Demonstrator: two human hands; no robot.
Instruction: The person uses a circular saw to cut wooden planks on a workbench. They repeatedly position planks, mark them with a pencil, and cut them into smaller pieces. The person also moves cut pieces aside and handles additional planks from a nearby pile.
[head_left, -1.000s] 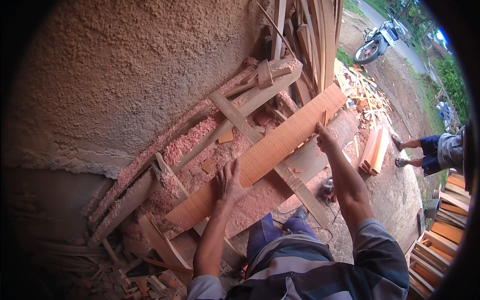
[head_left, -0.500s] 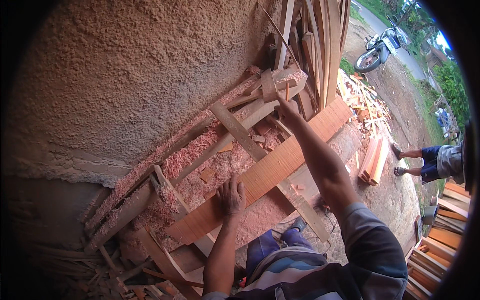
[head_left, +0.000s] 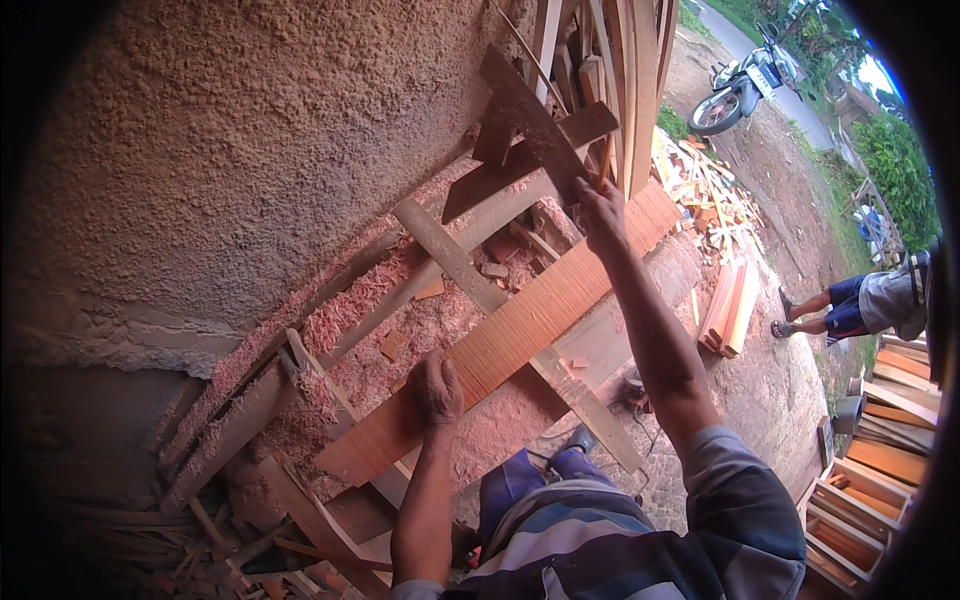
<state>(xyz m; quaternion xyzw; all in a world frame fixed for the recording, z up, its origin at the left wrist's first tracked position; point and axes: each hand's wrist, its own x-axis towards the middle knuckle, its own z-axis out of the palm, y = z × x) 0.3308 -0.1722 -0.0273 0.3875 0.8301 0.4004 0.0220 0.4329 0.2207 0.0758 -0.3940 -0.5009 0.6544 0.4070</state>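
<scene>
A long orange-brown wooden board [head_left: 530, 318] lies diagonally in front of me, across pale wooden crossbars [head_left: 450, 250]. My left hand [head_left: 437, 388] is closed over the board's far edge near its lower left end, fingers curled. Beyond the board's far right part, my right hand [head_left: 603, 215] grips the end of a dark flat wooden piece [head_left: 535, 115], raised and tilted. Another flat strip [head_left: 530, 160] crosses it, and whether they are joined I cannot tell. An orange pencil-like stick [head_left: 605, 160] sticks up from the same hand.
Pink shavings [head_left: 345, 325] cover the bench beams beside a rough wall [head_left: 250, 150]. Tall planks [head_left: 640, 90] lean behind my right hand. Offcuts [head_left: 705, 195] and stacked timber [head_left: 730, 308] lie to the right, near a person [head_left: 870, 302] and a motorcycle [head_left: 745, 90].
My right hand has lifted and turned the dark wooden piece, now showing its broad face and the crossing strip. My left hand's fingers have curled from lying spread on the board.
</scene>
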